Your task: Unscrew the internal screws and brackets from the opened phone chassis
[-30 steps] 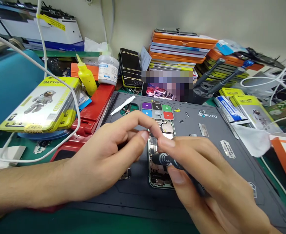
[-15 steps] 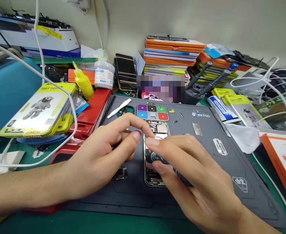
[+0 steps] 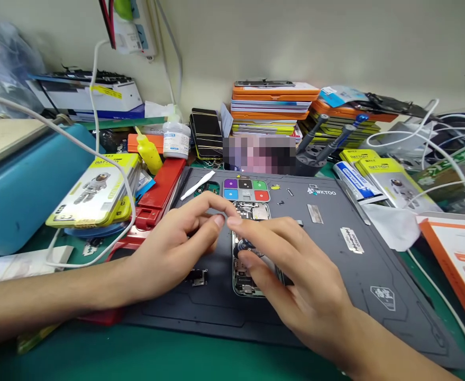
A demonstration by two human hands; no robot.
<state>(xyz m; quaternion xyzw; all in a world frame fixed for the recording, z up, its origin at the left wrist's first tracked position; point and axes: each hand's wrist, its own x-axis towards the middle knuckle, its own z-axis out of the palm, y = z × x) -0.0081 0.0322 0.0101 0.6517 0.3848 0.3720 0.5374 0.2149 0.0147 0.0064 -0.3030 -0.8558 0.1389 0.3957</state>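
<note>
An opened phone (image 3: 243, 283) with its inner parts showing lies on the dark grey work mat (image 3: 200, 312). Over its middle, my right hand (image 3: 295, 259) pinches a dark, small cylindrical tool (image 3: 243, 246) between thumb and fingers. My left hand (image 3: 184, 238) is at the phone's left edge, its index finger reaching over to touch or nearly touch the right index fingertip. The left fingers are curled with the thumb near them; whether they hold anything is hidden. A small black part (image 3: 198, 277) rests on the mat left of the phone.
Behind the phone sits a coloured tray (image 3: 246, 190), with a white pry tool (image 3: 198, 185) to its left. A red holder (image 3: 161, 190) and battery boxes (image 3: 93, 190) stand left. A screwdriver stand (image 3: 311, 156) is at the back, an orange-edged box (image 3: 454, 254) at right.
The camera view has tilted up and shifted slightly, showing more of the wall. Both hands stay over the phone in nearly the same pose, the right still pinching the tool.
</note>
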